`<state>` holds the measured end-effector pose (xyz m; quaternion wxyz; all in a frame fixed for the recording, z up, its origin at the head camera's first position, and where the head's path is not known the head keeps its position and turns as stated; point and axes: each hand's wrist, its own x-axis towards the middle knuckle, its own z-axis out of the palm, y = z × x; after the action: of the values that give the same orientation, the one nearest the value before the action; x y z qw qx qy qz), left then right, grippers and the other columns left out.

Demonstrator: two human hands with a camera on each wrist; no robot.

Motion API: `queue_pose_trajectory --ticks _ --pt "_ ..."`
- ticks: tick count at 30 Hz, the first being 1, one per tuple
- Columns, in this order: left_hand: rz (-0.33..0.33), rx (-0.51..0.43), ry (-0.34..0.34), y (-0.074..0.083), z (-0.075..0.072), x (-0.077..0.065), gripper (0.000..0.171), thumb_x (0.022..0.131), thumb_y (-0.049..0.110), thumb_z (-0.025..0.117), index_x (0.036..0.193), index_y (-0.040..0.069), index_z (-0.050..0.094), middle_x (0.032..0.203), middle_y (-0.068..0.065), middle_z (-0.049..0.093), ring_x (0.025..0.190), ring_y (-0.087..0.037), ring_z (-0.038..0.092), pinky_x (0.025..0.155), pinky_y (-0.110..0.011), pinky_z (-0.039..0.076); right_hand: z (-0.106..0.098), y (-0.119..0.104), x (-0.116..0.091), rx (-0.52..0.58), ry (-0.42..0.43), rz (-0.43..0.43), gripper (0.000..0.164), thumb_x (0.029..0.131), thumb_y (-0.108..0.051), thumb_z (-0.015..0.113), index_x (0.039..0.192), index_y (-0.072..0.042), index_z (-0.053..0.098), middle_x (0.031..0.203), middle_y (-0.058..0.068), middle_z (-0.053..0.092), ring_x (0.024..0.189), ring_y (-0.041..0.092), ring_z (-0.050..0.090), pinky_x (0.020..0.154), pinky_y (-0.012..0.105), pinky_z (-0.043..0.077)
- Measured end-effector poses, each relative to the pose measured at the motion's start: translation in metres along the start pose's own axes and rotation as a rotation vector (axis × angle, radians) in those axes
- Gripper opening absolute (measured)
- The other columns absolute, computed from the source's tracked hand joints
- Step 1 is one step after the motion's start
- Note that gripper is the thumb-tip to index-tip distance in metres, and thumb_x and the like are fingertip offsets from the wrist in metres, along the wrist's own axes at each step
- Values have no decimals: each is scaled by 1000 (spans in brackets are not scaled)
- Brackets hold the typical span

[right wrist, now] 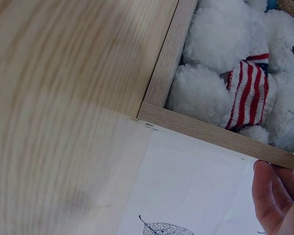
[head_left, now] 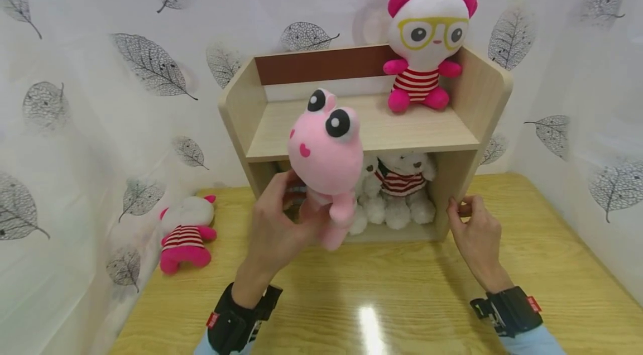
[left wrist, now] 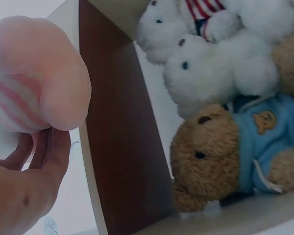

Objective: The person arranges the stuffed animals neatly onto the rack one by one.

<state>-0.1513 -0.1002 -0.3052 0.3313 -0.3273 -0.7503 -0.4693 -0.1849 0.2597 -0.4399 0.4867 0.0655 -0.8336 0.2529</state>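
Observation:
My left hand (head_left: 281, 226) holds a pink frog plush (head_left: 324, 154) by its lower body, thumb on one side and fingers on the other. The frog is in the air in front of a two-level wooden shelf (head_left: 301, 129), its big eyes facing up and left. In the left wrist view the frog's striped belly (left wrist: 19, 100) shows between the fingers. My right hand (head_left: 477, 240) pinches the front edge of the shelf's right side panel (right wrist: 210, 132). White plush dogs (head_left: 402, 193) in striped tops sit in the lower compartment.
A panda plush with yellow glasses (head_left: 427, 42) sits at the right of the top level. Another pink-and-white plush (head_left: 186, 238) leans against the wall at the table's left. A brown bear in a blue hoodie (left wrist: 210, 152) is in the lower compartment. Leaf-patterned curtain surrounds the table (head_left: 321, 299).

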Motion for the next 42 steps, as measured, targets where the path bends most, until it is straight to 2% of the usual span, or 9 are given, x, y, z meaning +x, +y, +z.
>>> queue_pose_trajectory --ticks 10,16,20,25,29,31,35,42 --pt "38 -62 16 18 16 33 59 71 14 82 121 -3 55 110 -14 64 98 -16 60 75 -40 59 1 0 -1 7 -2 -12 18 83 -5 67 85 10 58 61 26 68 50 35 65 36 53 45" --pt "109 -81 96 29 22 59 58 71 11 81 119 -7 55 109 -17 65 97 -18 61 71 -38 60 1 0 0 5 -13 -26 18 84 -4 66 86 11 57 62 27 68 50 35 65 35 52 46" --pt "110 -57 147 28 25 78 58 73 12 81 121 -7 55 108 -18 66 98 -18 61 70 -39 60 1 -1 0 9 -9 -25 17 83 -3 67 86 11 57 62 26 67 50 34 65 35 52 46" --pt "30 -14 220 26 30 99 55 74 13 81 119 -8 56 105 -20 65 92 -21 63 68 -41 60 0 -1 0 12 -4 -22 17 83 -3 67 87 11 57 62 26 67 50 34 64 35 53 45" --pt "-71 30 279 14 35 116 57 75 20 82 119 -6 56 105 -19 64 91 -21 62 68 -40 59 0 -2 1 10 -1 -11 17 84 -4 66 87 11 58 62 26 68 51 35 65 36 53 45" --pt "-115 66 295 2 40 123 60 76 29 81 120 -3 57 107 -15 63 93 -17 60 72 -37 58 0 -3 1 11 -7 -7 17 84 -4 66 87 11 58 63 26 69 51 35 66 36 53 46" --pt "-161 106 278 -7 44 132 62 77 34 80 121 -1 56 111 -13 61 98 -17 56 80 -35 54 0 -3 1 15 -14 -9 17 83 -3 66 87 11 58 63 27 68 51 35 65 35 52 45" --pt "-295 162 190 -14 52 142 58 80 21 76 129 3 50 120 -14 55 107 -21 51 88 -34 50 1 1 -1 10 3 -24 17 84 -4 66 85 11 58 62 26 68 49 36 64 34 53 44"
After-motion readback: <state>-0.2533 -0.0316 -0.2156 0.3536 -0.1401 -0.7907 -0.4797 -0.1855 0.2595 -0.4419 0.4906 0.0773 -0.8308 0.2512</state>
